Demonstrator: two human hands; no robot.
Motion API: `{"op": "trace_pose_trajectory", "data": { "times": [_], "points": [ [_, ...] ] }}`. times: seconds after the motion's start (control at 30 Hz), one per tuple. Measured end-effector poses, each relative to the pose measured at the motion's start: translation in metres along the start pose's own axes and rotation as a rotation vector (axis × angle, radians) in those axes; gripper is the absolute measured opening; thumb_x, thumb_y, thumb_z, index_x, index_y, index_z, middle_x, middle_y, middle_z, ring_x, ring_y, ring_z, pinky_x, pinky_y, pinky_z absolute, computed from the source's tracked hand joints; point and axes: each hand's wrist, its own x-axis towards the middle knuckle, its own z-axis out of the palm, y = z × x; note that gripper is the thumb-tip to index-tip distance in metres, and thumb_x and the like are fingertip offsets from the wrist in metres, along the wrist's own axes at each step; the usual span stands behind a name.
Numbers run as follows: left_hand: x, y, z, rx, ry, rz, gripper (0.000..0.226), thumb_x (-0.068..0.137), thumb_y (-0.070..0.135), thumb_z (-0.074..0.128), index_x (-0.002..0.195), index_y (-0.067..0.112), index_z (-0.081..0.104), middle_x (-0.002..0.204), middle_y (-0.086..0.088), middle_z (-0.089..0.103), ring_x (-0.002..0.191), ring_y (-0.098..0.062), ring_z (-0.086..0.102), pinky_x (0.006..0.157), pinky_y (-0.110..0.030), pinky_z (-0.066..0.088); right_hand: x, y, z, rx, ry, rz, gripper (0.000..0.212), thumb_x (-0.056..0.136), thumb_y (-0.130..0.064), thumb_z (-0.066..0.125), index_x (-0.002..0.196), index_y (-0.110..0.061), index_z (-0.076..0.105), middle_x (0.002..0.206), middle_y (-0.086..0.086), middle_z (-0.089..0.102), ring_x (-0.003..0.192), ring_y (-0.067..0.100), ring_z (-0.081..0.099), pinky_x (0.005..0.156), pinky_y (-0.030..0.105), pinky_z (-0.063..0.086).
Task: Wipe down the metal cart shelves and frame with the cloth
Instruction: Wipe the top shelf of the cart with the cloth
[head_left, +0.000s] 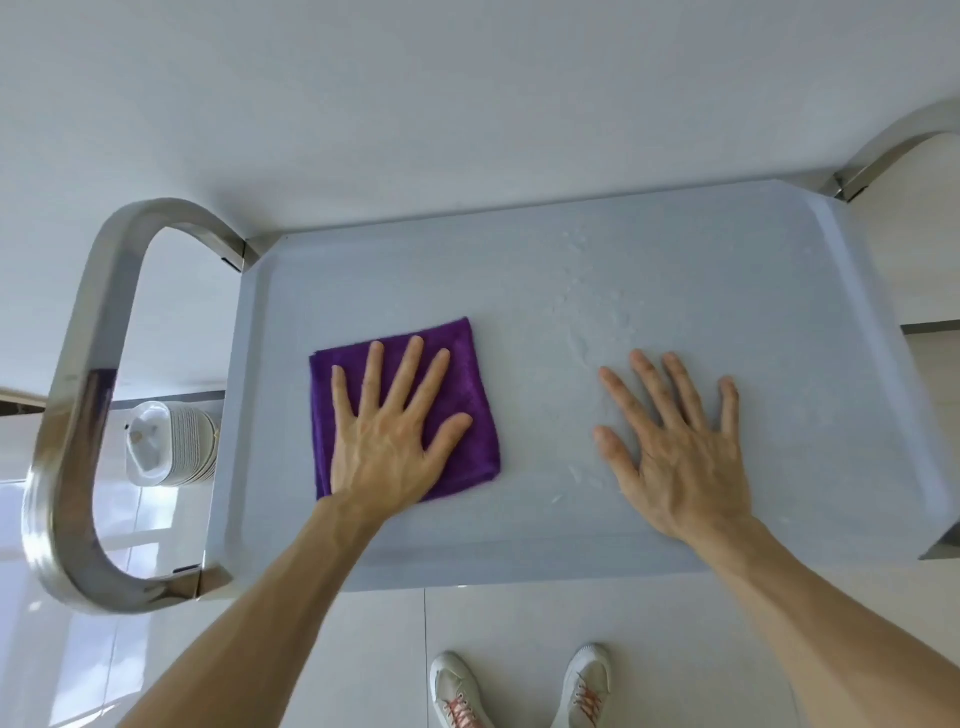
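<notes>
Fuzzy purple cloth (457, 364), matt grey shelf (727, 270); polished steel handle (78, 415)

below you, your two white sneakers (524, 688) with orange-red laces stand side by side on the glossy pale tiled floor (363, 660). to your left, seen through the loop of metal, a stack of white dishes (174, 441) sits lower down. a plain white wall (415, 93) fills the view ahead of you.
</notes>
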Motion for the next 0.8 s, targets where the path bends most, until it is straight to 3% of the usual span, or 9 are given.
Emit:
{"op": "trace_pose_trajectory", "data": {
  "times": [0.17,0.33,0.43,0.5,0.57,0.7,0.8],
  "points": [
    [-0.077,0.049,0.012,-0.014,-0.073,0.150,0.074,0.094,0.074,0.025,0.157,0.036,0.013,0.166,0.005,0.011,0.152,-0.034,0.006,0.116,-0.068,0.010,-0.002,-0.001,-0.003,0.009,0.008,0.002,0.063,0.097,-0.063,0.021,0.155,-0.039,0.022,0.165,-0.005,0.020,0.153,0.023,0.015,0.117,0.064,0.008],
    [-0.097,0.004,0.007,0.030,-0.105,0.259,0.073,0.093,0.074,0.030,0.156,0.040,0.017,0.165,0.008,0.015,0.153,-0.029,0.008,0.116,-0.065,0.015,-0.001,0.000,0.000,0.019,0.023,-0.001,0.063,0.097,-0.062,0.025,0.155,-0.040,0.023,0.165,-0.005,0.021,0.152,0.023,0.016,0.118,0.064,0.007],
    [-0.077,-0.008,0.003,0.052,-0.093,0.102,0.071,0.095,0.073,0.022,0.156,0.039,0.016,0.165,0.005,0.016,0.153,-0.029,0.007,0.118,-0.063,0.011,0.000,0.000,0.001,0.015,0.031,-0.001,0.062,0.097,-0.062,0.026,0.155,-0.040,0.023,0.165,-0.006,0.020,0.153,0.022,0.015,0.118,0.064,0.006],
    [-0.065,0.014,0.002,0.038,-0.083,-0.037,0.073,0.095,0.073,0.018,0.157,0.037,0.014,0.166,0.004,0.013,0.153,-0.032,0.005,0.119,-0.064,0.006,0.000,0.001,0.001,0.018,0.030,-0.003,0.062,0.097,-0.062,0.025,0.155,-0.040,0.023,0.165,-0.006,0.020,0.152,0.022,0.016,0.118,0.064,0.006],
    [-0.058,0.045,0.004,0.019,-0.080,-0.067,0.076,0.094,0.075,0.017,0.158,0.034,0.011,0.166,0.001,0.010,0.153,-0.035,0.001,0.117,-0.066,0.004,0.000,0.001,0.001,0.011,0.030,-0.004,0.062,0.097,-0.062,0.025,0.155,-0.040,0.023,0.165,-0.006,0.020,0.152,0.023,0.016,0.118,0.064,0.006],
    [-0.075,0.093,0.010,-0.034,-0.088,0.125,0.079,0.093,0.076,0.027,0.158,0.034,0.015,0.166,0.002,0.011,0.152,-0.038,0.003,0.115,-0.070,0.006,-0.001,0.000,-0.001,0.012,0.021,0.004,0.062,0.097,-0.063,0.025,0.155,-0.040,0.022,0.165,-0.007,0.019,0.153,0.021,0.014,0.118,0.063,0.008],
    [-0.100,0.085,0.014,-0.061,-0.093,0.257,0.078,0.090,0.077,0.036,0.156,0.038,0.021,0.166,0.005,0.015,0.152,-0.035,0.008,0.114,-0.069,0.014,-0.001,0.000,-0.002,0.004,0.011,-0.001,0.063,0.097,-0.063,0.023,0.156,-0.040,0.019,0.166,-0.007,0.016,0.153,0.021,0.013,0.117,0.064,0.008]
  ]
}}
